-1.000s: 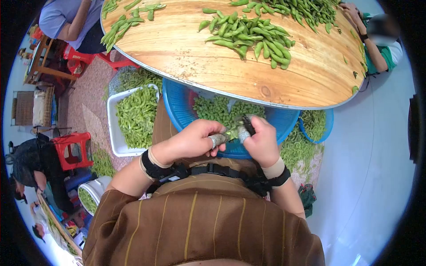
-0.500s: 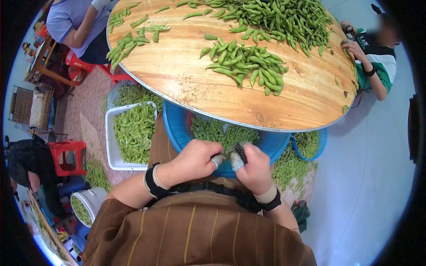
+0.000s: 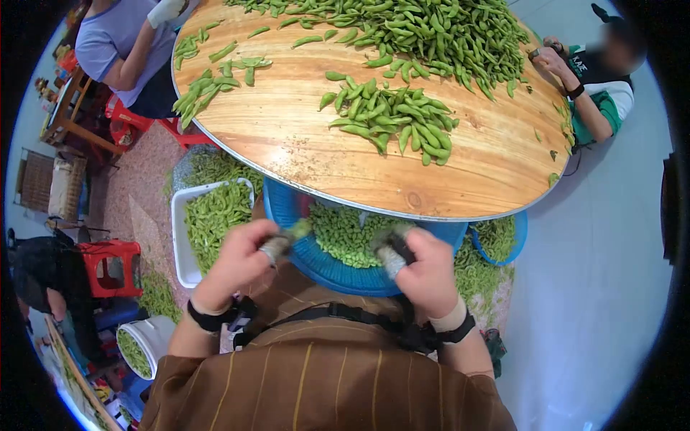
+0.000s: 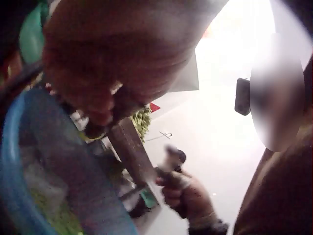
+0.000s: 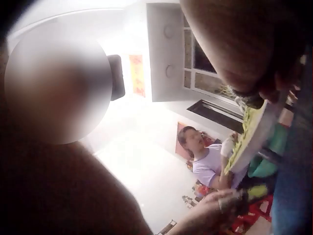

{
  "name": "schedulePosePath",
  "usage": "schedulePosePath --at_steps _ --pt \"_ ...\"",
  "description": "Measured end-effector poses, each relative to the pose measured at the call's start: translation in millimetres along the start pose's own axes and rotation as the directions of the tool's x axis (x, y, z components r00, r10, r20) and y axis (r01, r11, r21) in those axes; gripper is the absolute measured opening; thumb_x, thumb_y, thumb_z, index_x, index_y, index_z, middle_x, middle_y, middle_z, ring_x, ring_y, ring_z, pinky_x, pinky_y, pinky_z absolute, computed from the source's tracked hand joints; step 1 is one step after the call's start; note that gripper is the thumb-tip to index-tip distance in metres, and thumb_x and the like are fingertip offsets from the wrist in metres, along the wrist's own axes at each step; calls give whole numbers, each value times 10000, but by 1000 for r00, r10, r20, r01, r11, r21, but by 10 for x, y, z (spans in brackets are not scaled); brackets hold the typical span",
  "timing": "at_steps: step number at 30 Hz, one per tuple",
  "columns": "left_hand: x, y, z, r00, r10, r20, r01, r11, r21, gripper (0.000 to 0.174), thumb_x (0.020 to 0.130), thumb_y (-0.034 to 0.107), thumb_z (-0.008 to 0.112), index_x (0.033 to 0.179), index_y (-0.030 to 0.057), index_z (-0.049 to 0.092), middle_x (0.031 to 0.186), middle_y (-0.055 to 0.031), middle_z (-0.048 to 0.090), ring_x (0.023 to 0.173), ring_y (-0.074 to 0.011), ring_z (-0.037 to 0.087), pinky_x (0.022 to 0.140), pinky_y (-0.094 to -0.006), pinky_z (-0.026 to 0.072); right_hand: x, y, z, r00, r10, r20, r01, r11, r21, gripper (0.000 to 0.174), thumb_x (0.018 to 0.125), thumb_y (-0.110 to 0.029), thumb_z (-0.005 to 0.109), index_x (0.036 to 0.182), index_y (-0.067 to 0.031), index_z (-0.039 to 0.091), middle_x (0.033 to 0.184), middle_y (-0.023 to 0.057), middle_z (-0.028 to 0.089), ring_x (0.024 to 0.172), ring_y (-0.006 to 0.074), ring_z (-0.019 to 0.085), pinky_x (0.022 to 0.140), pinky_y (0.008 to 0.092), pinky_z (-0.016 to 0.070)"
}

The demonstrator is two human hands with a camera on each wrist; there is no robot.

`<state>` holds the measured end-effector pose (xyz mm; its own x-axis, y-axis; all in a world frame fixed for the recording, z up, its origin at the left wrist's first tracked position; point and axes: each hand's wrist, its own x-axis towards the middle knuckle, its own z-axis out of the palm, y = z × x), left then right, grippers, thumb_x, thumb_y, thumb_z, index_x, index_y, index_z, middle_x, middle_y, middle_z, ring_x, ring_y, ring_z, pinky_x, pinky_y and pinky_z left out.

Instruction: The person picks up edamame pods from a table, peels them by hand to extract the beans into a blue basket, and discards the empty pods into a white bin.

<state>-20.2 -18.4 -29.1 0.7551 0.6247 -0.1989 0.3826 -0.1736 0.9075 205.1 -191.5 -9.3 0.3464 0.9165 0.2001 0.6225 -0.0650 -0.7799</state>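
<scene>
My left hand (image 3: 243,260) is at the left rim of a blue basin (image 3: 338,276), pinching a blurred green soybean pod (image 3: 300,229) that points toward the basin. The same pod (image 5: 257,192) shows at its fingertips in the right wrist view. Shelled green beans (image 3: 345,233) cover the basin's bottom. Over the basin's right side is my right hand (image 3: 431,271), its fingers curled, with grey wrapping and something dark at the thumb and forefinger. Motion blurs those fingertips, and I cannot tell whether they hold anything.
A round wooden table (image 3: 287,154) overhangs the basin, bearing a small pod pile (image 3: 395,115) and a larger heap (image 3: 445,36). A white tub (image 3: 188,251) of pods stands left, a blue basket (image 3: 519,237) right. Two people sit at the table; a red stool (image 3: 111,266) stands left.
My hands were close together over the basin and have now moved apart, the left one leftward with the pod. The head view has shifted slightly.
</scene>
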Motion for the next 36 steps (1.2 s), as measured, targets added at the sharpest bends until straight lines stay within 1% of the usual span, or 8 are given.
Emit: schedulePosePath --at_steps 2,6,12,18,21,26,29,36 --pt "-93 -40 -178 983 -8 -185 86 903 421 145 813 123 654 828 -17 620 636 -89 586 548 -136 550 518 -285 437 179 -151 -120 997 80 -10 -81 996 -46 223 758 -96 650 961 -16 605 817 161 613 748 374 587 646 411 477" --pt "-179 50 -233 944 -78 -320 207 896 393 138 811 109 670 787 -16 616 658 -88 607 589 -134 552 539 -292 428 699 -133 -109 968 -120 -222 52 956 -290 247 719 -43 609 964 -26 587 836 163 593 776 361 585 663 422 481" --pt "-92 132 12 938 261 -228 -170 920 353 116 783 66 662 861 -13 631 727 -133 630 629 -203 622 572 -307 483 966 -51 40 964 -145 -222 23 880 -474 253 710 -31 594 963 -26 576 844 172 588 790 365 579 671 435 475" --pt "260 632 285 798 595 -96 -527 766 368 304 751 20 622 1054 39 623 953 -151 618 812 -314 613 676 -366 494 607 -83 -145 969 169 -183 -154 984 94 212 761 -99 649 954 -14 622 784 189 631 714 361 617 641 365 489" --pt "480 900 486 756 649 -85 -617 751 237 375 727 7 614 1100 42 598 957 -158 594 836 -330 604 702 -380 496 448 -139 -213 988 100 -118 -94 994 51 213 766 -96 654 960 -12 622 759 177 632 682 298 631 633 331 484" --pt "677 747 563 788 575 219 -611 688 391 297 750 11 613 1047 14 602 885 -163 609 801 -314 617 674 -347 501 275 -71 -187 968 162 -190 -105 955 277 208 815 -79 628 1007 -2 608 806 105 662 736 182 642 676 291 494" --pt "637 684 585 917 382 115 -370 922 -115 140 882 74 553 983 -14 594 767 -52 621 641 -113 536 604 -269 456 216 -170 -218 958 280 -61 -240 900 363 269 834 -76 608 1086 8 568 831 83 662 768 142 633 703 279 499" --pt "502 735 589 943 203 263 -155 969 -192 190 890 57 488 1021 -11 606 791 -22 638 680 -72 542 615 -222 447 99 -188 -164 957 263 122 -290 877 383 277 814 -33 575 1087 10 556 832 130 656 763 164 639 709 299 498"
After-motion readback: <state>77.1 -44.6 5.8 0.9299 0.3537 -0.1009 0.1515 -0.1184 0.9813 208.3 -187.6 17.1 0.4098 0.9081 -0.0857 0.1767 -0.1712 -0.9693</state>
